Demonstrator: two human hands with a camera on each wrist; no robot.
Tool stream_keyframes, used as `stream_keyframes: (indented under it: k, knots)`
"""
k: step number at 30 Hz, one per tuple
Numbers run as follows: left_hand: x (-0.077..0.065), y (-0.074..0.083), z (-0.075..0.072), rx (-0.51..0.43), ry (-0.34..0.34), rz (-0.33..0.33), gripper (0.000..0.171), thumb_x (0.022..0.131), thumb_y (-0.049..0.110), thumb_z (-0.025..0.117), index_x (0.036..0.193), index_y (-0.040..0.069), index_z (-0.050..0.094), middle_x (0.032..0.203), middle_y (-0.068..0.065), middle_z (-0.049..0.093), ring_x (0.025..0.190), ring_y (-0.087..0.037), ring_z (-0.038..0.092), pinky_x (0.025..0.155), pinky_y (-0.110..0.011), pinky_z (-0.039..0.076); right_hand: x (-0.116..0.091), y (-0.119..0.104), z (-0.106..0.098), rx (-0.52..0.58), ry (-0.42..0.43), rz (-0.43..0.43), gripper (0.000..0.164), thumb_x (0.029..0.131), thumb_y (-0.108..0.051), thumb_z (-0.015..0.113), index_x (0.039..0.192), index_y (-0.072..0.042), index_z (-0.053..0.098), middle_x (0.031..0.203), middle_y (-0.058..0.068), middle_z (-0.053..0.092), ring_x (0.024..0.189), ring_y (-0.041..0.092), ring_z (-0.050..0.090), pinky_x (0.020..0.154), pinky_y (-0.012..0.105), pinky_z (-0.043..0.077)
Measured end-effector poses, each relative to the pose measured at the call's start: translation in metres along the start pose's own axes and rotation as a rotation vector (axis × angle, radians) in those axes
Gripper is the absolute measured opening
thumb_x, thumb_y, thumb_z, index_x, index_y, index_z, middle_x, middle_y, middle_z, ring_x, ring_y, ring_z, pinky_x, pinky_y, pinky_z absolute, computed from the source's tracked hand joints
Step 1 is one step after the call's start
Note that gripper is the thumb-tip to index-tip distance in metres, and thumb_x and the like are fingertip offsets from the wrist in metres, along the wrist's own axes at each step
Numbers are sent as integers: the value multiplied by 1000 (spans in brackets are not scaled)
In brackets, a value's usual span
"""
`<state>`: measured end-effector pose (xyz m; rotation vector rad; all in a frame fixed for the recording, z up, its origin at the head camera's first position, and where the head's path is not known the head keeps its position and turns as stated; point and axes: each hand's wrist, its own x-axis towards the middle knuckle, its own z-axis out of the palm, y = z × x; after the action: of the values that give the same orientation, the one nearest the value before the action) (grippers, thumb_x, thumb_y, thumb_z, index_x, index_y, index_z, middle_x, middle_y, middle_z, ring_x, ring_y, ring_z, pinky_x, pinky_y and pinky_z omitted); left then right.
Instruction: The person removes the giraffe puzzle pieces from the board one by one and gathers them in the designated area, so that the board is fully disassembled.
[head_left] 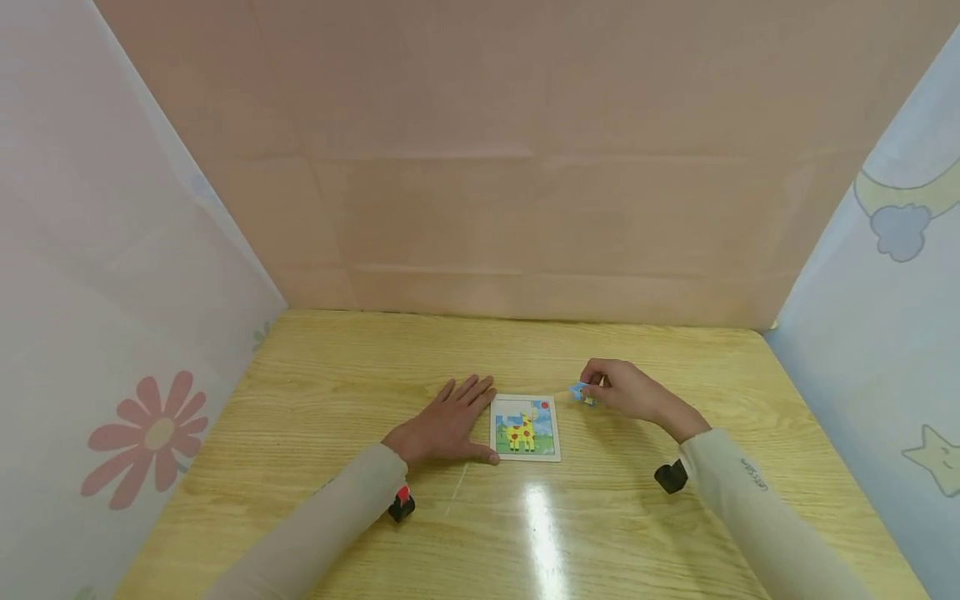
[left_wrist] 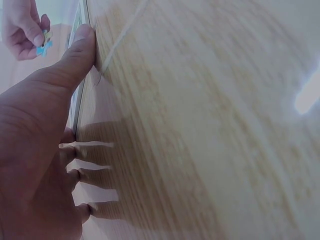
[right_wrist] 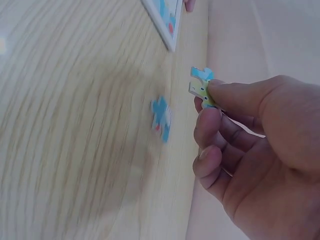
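A square jigsaw puzzle [head_left: 557,433] with a white frame and a giraffe picture lies on the table, with a gap near its upper part. My left hand [head_left: 446,425] rests beside its left edge, fingers spread and thumb touching the lower left corner; the left wrist view shows this hand [left_wrist: 35,125] from the thumb side. To the right of the frame, my right hand [head_left: 626,390] pinches a blue and yellow puzzle piece [right_wrist: 202,90] between thumb and index finger, above the table. Below it, a blue puzzle piece [right_wrist: 161,119] with a red spot lies on the wood.
The light wooden table [head_left: 337,367] meets a plain brownish-pink backdrop [head_left: 465,208] behind. Patterned cloth walls stand at the left [head_left: 60,292] and right [head_left: 900,333]. A bright light reflection shows on the tabletop in front of the puzzle.
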<state>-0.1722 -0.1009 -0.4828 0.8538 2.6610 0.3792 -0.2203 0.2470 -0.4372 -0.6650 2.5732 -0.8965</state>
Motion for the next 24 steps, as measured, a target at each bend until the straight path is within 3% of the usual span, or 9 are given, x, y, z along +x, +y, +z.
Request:
stream_keyframes:
  k: [24]
  knots:
    - [0, -1, 0, 14, 0, 6, 113, 92, 79, 63, 172, 12, 19, 183, -4, 7, 171, -29, 6, 138, -59, 9, -21, 48, -15, -39, 31, 53, 7, 107, -9, 63, 105, -6, 68, 93, 8, 69, 74, 11, 56, 64, 25, 46]
